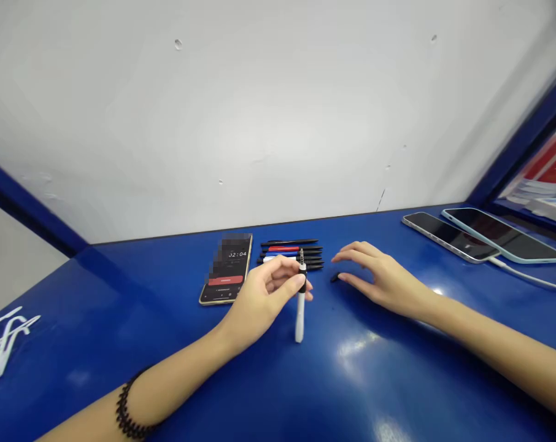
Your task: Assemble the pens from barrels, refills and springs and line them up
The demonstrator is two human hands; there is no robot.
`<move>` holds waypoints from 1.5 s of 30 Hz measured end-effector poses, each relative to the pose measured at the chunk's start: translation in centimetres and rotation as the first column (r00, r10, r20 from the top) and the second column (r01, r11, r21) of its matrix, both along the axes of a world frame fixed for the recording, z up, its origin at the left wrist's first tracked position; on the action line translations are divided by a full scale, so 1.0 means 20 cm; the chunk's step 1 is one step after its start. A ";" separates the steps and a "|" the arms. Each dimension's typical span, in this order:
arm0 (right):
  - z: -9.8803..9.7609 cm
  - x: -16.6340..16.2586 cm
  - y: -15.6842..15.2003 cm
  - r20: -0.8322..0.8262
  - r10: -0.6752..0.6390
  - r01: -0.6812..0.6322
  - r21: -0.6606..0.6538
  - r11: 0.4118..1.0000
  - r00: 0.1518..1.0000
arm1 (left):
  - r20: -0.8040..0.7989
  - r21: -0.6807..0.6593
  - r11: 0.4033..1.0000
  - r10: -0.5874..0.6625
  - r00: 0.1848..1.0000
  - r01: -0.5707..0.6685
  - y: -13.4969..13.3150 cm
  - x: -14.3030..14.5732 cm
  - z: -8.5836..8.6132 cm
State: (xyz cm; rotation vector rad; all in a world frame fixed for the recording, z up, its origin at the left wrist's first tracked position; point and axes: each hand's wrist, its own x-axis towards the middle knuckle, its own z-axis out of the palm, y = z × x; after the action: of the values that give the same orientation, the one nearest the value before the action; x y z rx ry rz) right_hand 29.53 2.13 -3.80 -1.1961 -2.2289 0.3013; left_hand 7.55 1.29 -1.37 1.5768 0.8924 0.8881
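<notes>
My left hand (258, 299) is closed, pinching a white ballpoint pen (300, 319) with a black grip section near its upper end. The pen stands nearly upright, and a bare metal spring (301, 256) shows at its top. To the right, my right hand (382, 277) hovers low over the table with its fingers apart. A small black pen tip (335, 277) lies beside its thumb; I cannot tell whether they touch. Behind the left hand lies a row of several pens (293, 248), black, red, blue and white, partly hidden by that hand.
Left of the pens lies a phone (225, 288) showing a timer. Two more phones, one dark (450, 236) and one light-blue-edged (505, 236), lie at the right with a white cable (531, 271). White plastic pieces (4, 347) lie far left on the blue table (269, 393). A white wall (278, 123) rises behind.
</notes>
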 end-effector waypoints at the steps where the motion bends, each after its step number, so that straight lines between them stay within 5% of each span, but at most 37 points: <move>1: -0.01 0.03 0.03 0.054 0.024 -0.024 -0.003 1.000 0.998 | -0.061 0.034 0.999 -0.001 0.998 0.003 -0.01 -0.02 0.00; 5: -0.04 0.06 0.08 0.085 0.082 -0.078 -0.046 0.996 0.993 | -0.403 0.265 0.963 0.073 0.913 0.040 -0.04 -0.08 -0.03; 9: -0.04 0.00 0.02 0.037 0.063 -0.060 -0.075 0.995 0.997 | -0.542 0.400 0.910 0.136 0.829 0.112 -0.05 -0.10 -0.08; 31: -0.02 -0.14 -0.10 -0.321 -0.019 -0.084 -0.304 0.949 0.947 | -0.509 0.510 0.848 0.161 0.845 0.145 -0.04 -0.09 -0.15; 45: -0.05 -0.13 -0.11 -0.174 0.110 -0.128 -0.094 0.987 0.979 | -0.492 0.518 0.848 0.185 0.851 0.115 -0.04 -0.09 -0.15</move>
State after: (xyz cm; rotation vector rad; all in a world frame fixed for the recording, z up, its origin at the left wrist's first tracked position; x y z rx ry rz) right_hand 26.84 -0.03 -4.70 -1.0500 -2.1630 0.5535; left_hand 5.66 0.49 -4.27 2.3776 1.1188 0.7727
